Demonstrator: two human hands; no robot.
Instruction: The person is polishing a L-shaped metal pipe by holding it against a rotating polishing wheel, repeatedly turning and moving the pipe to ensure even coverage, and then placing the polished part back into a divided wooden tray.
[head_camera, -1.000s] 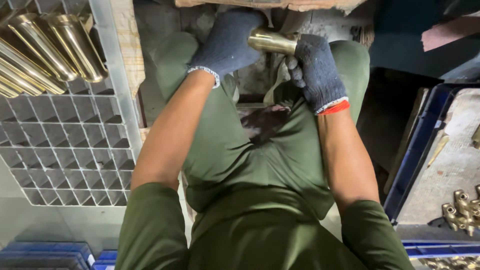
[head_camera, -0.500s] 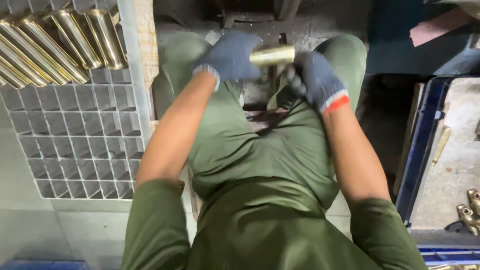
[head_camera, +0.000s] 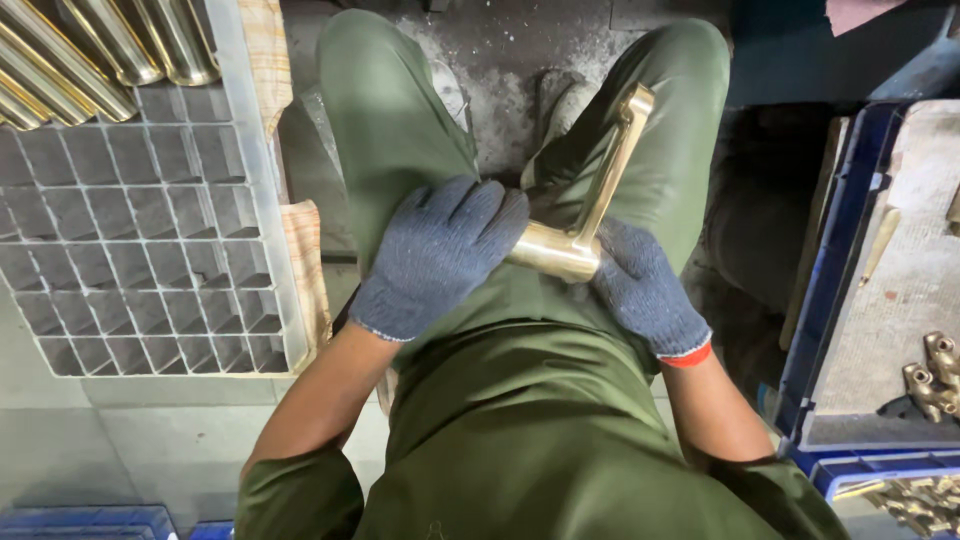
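Note:
A T-shaped brass fitting (head_camera: 585, 215) rests over my lap, its long arm pointing up and away toward my right knee. My left hand (head_camera: 435, 255), in a blue-grey knit glove, grips the thick short barrel from the left. My right hand (head_camera: 645, 290), in a matching glove with a red cuff, holds the same barrel from the right and below. I sit in green trousers and a green shirt.
A grey plastic grid crate (head_camera: 150, 250) stands at left, with several brass tubes (head_camera: 110, 45) lying in its far cells. Blue trays (head_camera: 840, 300) at right hold a grey board and small brass parts (head_camera: 930, 375). Dirty floor shows between my knees.
Both hands have come down from the bench toward my lap with the brass fitting. Its long arm now shows, tilted up to the right.

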